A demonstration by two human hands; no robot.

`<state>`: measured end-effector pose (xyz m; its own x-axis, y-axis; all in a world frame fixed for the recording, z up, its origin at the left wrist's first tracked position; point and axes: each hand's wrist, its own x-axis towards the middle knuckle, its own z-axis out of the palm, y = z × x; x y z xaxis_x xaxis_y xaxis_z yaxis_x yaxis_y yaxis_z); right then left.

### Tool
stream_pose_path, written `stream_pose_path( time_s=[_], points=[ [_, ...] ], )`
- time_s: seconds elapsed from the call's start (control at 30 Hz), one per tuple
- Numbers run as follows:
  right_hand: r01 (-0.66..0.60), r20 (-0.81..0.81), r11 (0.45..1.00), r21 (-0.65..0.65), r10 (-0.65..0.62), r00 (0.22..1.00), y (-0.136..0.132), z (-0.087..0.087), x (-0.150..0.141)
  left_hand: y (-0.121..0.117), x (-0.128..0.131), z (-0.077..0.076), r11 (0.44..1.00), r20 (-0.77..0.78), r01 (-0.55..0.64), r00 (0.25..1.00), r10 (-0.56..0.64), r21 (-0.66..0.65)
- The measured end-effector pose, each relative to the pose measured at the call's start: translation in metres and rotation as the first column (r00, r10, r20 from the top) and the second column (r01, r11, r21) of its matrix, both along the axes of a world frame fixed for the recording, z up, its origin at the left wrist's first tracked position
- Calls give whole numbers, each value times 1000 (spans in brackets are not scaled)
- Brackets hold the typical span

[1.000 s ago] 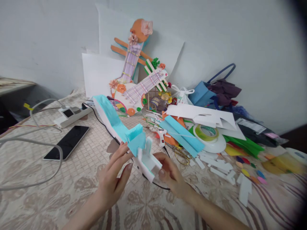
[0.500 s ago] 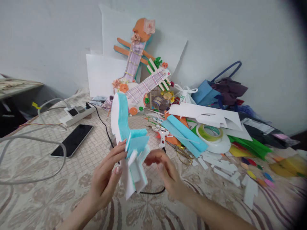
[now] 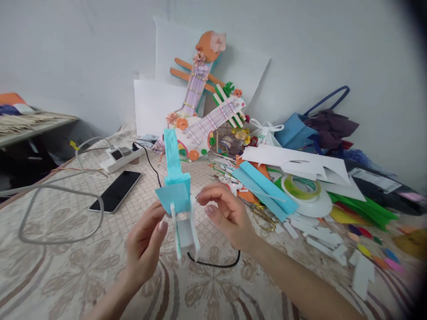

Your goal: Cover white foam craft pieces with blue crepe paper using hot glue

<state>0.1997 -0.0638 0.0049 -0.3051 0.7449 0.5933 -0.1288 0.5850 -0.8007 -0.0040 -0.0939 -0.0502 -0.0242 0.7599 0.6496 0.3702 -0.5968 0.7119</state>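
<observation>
I hold a white foam-board piece covered with light blue paper (image 3: 176, 195) upright above the patterned tablecloth (image 3: 66, 266). My left hand (image 3: 145, 244) grips its lower left side, thumb and fingers closed on the white channel part. My right hand (image 3: 225, 213) pinches its right edge near the blue flap. The long blue strip of the piece points up and away from me.
A black phone (image 3: 116, 190), a white power strip (image 3: 122, 156) and grey cables (image 3: 56, 213) lie at the left. Decorated paper guitars (image 3: 207, 111) lean on the wall. Blue paper strips (image 3: 263, 186), a tape roll (image 3: 302, 187), scissors (image 3: 263, 220) and foam scraps (image 3: 327, 240) crowd the right.
The foam piece has been turned from lying slanted to standing upright and edge-on. Both hands rose with it, and my right hand moved up onto its right edge.
</observation>
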Motion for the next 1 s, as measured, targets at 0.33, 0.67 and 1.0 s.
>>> stream_pose_path(
  time_s=[0.33, 0.67, 1.0],
  points=[
    [26, 103, 997, 77, -34, 994, 3, 29, -10, -2, 4, 40, 998, -63, -44, 997, 47, 51],
    [42, 296, 997, 69, -60, 953, 7, 69, -18, 0, 1, 32, 996, -38, 85, 996, -85, 2],
    [-101, 166, 995, -21, 103, 981, 26, 50, -12, 7, -10, 29, 987, -8, 160, 987, -160, -19]
  ],
)
